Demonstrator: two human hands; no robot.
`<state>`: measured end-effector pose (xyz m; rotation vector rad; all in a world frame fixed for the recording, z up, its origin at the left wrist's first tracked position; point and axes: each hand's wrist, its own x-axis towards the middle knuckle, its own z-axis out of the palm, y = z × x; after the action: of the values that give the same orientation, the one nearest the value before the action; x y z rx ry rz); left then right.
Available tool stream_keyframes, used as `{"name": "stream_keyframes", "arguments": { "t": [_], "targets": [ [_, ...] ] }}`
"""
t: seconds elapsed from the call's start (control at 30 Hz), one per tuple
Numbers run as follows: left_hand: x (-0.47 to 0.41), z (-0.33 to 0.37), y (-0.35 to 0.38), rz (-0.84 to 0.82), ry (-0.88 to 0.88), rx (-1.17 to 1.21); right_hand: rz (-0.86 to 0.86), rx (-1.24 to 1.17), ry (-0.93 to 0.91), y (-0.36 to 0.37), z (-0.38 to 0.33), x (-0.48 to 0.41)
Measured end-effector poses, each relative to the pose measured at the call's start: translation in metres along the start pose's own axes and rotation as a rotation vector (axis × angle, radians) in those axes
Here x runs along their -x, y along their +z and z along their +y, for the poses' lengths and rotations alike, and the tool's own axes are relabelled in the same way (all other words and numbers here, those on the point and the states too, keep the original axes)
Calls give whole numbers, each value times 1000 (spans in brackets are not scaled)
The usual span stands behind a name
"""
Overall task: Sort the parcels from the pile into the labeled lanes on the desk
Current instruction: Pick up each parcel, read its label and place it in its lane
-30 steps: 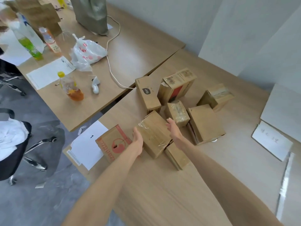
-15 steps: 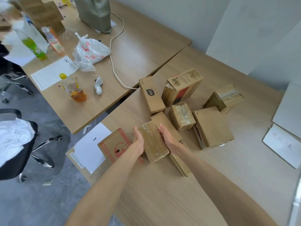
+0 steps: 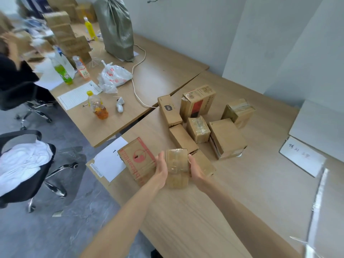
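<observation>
Item in hand: a taped parcel (image 3: 176,167), which I hold between my left hand (image 3: 162,168) and right hand (image 3: 195,169), palms pressed to its two sides, lifted above the near edge of the desk (image 3: 186,216). Just left of it: a box with red print (image 3: 137,161), lying partly on a paper sheet marked 1 (image 3: 109,159) at the desk's corner. Beyond my hands: the pile (image 3: 204,120) of six or so brown boxes, grouped close together mid-desk. Far right: a white card with handwriting (image 3: 302,158), flat on the desk. On the neighbouring desk: an orange drink bottle (image 3: 97,106), a white plastic bag (image 3: 113,76) and a grey sack (image 3: 116,28).
</observation>
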<state>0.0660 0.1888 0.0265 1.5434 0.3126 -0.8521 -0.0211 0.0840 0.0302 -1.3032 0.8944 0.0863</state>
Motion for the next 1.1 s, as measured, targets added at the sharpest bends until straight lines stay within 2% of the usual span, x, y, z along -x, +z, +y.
{"name": "stream_keyframes", "arguments": {
  "t": [0.13,0.27,0.4,0.63,0.87,1.1],
  "targets": [
    [18,-41,-4,-39,-82,-15,44,-11,-1,-1,33,28],
    [38,-54,-6,-104,-139,-35,61,11,41,-1,54,38],
    [41,-65,-5,-134,-160,-109,22,12,102,-18,67,43],
    [41,-90,-7,-157,-358,-86,-21,8,282,-34,99,45],
    [30,-122,0,-161,-352,-199,-71,23,348,-41,123,49],
    [34,-123,7,-181,-366,-423,-40,-42,300,-41,128,53]
  ]
}}
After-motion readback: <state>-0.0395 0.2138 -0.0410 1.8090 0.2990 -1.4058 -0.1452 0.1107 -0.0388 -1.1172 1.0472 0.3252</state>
